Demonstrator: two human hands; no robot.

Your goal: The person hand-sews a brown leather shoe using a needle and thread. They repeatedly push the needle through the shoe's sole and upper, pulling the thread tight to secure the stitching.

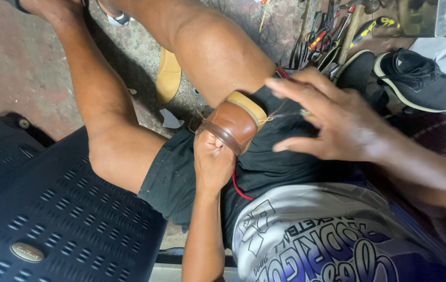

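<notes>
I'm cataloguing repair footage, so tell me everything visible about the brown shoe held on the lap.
The brown shoe looks like smooth tan leather with a darker brown strip along its edge and a pale, yellowish sole facing up and away. It lies tilted on the black shorts between the thighs. The left hand grips it from below. Thin pale thread runs from its sole edge toward the blurred right hand, which hovers beside it, apparently not touching. Its inside is hidden.

Left hand (213,159) clenched in fist, forearm upright; right hand (332,122) fingers spread, blurred.
</notes>
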